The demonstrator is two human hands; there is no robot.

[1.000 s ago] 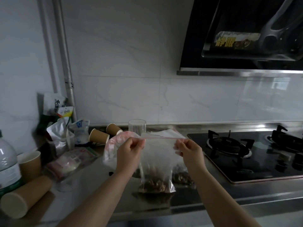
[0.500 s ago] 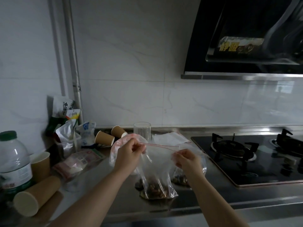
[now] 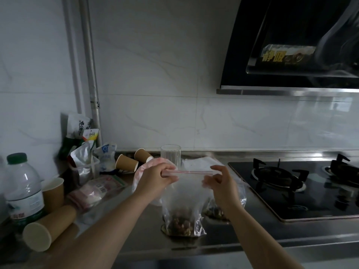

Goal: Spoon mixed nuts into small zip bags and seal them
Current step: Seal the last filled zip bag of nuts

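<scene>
A clear zip bag (image 3: pixel 182 199) with mixed nuts (image 3: pixel 180 224) in its bottom stands on the steel counter (image 3: pixel 139 235). Its red-lined zip strip (image 3: pixel 190 172) is stretched level between my hands. My left hand (image 3: pixel 155 179) pinches the strip's left end. My right hand (image 3: pixel 219 183) is at the strip's right end, with thumb above and fingers below, spread apart and not plainly gripping it. A second clear bag of nuts (image 3: pixel 215 210) lies behind my right wrist.
A glass (image 3: pixel 171 156) and a pink-white bag (image 3: pixel 143 167) stand behind the hands. Paper cups (image 3: pixel 126 163), snack packets (image 3: pixel 83 162), a water bottle (image 3: pixel 23 187) and a lying cup stack (image 3: pixel 48 228) crowd the left. The gas hob (image 3: pixel 291 187) is on the right.
The bag's top has risen slightly and the strip is level again. My right hand's thumb and fingers have loosened from their pinch on the strip's right end.
</scene>
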